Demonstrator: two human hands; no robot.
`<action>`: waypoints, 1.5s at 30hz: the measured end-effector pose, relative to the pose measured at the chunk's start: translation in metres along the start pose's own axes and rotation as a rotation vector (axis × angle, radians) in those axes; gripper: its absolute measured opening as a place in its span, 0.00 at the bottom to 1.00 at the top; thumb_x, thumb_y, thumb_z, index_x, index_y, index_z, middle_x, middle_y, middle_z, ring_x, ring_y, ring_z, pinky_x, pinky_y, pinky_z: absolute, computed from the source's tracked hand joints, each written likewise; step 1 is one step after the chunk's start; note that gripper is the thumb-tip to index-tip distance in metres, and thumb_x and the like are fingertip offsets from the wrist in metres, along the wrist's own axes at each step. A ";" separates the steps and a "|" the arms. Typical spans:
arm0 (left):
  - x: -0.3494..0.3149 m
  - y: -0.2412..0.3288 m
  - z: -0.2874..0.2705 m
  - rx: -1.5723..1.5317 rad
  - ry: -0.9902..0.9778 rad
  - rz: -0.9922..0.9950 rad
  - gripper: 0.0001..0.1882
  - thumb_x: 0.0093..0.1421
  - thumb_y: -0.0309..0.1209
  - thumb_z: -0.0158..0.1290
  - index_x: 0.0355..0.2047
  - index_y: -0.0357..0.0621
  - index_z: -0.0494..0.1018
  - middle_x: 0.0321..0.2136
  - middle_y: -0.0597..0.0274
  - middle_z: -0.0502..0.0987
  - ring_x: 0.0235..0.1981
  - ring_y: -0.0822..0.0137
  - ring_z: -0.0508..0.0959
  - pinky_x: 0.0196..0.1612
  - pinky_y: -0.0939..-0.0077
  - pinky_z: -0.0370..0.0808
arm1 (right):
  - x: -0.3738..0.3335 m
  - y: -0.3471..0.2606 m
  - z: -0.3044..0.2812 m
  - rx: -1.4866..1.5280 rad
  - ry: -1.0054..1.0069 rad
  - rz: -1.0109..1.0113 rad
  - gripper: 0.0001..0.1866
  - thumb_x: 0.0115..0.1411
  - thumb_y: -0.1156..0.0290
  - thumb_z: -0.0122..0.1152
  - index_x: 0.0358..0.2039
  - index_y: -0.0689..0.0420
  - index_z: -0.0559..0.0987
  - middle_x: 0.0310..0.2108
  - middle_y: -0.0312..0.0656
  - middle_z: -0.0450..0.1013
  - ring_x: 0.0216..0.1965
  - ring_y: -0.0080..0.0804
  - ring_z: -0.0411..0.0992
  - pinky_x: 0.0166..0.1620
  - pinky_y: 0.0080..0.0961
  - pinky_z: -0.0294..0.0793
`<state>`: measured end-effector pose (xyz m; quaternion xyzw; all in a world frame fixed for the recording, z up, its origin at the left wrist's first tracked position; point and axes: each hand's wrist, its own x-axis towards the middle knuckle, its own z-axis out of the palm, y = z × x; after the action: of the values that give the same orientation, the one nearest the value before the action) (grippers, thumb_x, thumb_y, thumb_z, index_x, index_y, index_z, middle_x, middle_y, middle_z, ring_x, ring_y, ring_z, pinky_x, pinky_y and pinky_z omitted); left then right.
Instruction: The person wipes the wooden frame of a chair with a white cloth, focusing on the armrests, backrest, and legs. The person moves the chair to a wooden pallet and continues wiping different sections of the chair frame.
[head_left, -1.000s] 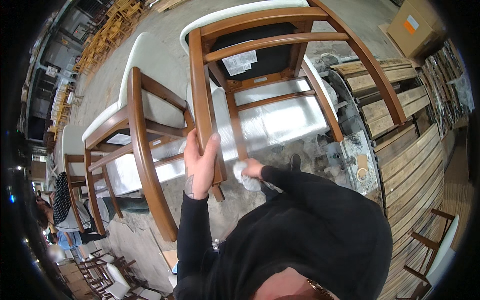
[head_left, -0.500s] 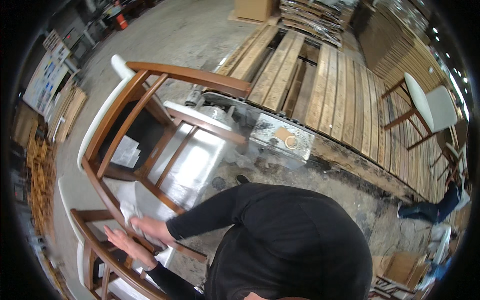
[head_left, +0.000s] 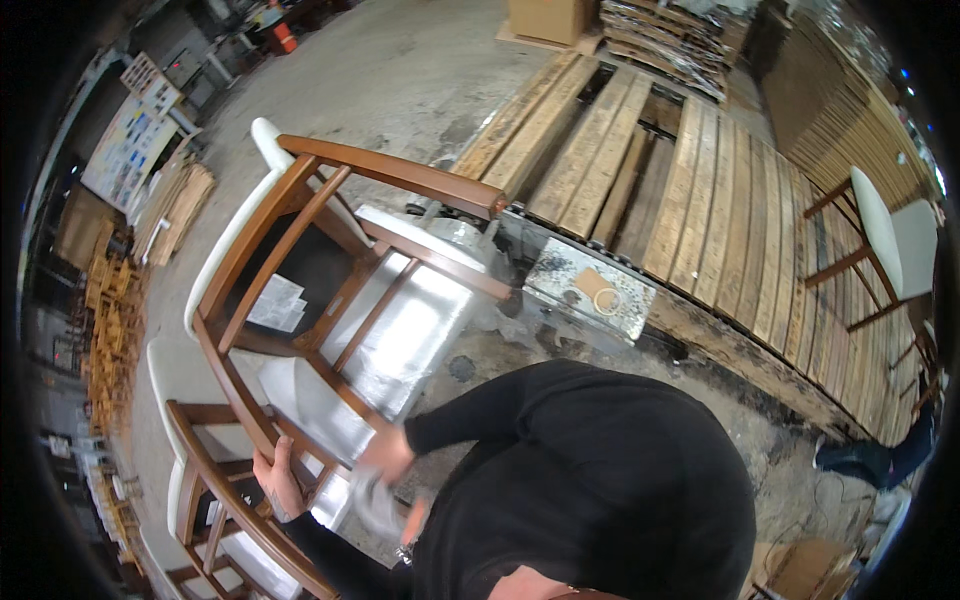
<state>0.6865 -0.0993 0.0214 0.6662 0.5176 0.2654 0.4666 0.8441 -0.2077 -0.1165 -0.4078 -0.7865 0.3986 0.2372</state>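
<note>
A brown wooden chair (head_left: 234,385) with white upholstery lies tipped over at the left, its black underside (head_left: 262,262) and a white paper label showing. My left hand (head_left: 282,482) is closed around a wooden leg at its near end. A crumpled whitish cloth (head_left: 374,506) hangs from my right hand (head_left: 388,455), which is smeared by motion beside the end of the chair's crossbar. A second brown chair (head_left: 228,505) lies just below the first, close to my left forearm. Shiny silvery sheeting (head_left: 400,318) shows between the wooden bars.
Ahead to the right runs a slatted wooden platform (head_left: 690,215) with upright white-seated chairs (head_left: 868,235) on it. A speckled metal box (head_left: 560,262) at its edge bears a tape-like ring (head_left: 606,300). Cardboard sheets (head_left: 850,110) stand stacked at the far right.
My right hand has swung right, away from the near leg, with the cloth. My left hand, flat and spread before, has come up and taken hold of the leg. The whole view has shifted slightly.
</note>
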 end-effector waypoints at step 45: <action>0.101 0.006 0.020 0.816 0.316 0.115 0.28 0.52 0.46 0.58 0.43 0.33 0.73 0.41 0.38 0.79 0.46 0.43 0.79 0.49 0.55 0.76 | -0.259 -0.020 -0.266 -0.881 0.821 0.730 0.39 0.51 0.62 0.66 0.65 0.42 0.65 0.37 0.55 0.76 0.35 0.52 0.78 0.36 0.48 0.78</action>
<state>0.7385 -0.0113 0.0056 0.7749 0.6071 0.1637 0.0648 1.1642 -0.3146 0.0392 -0.8212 -0.5346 -0.0892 0.1785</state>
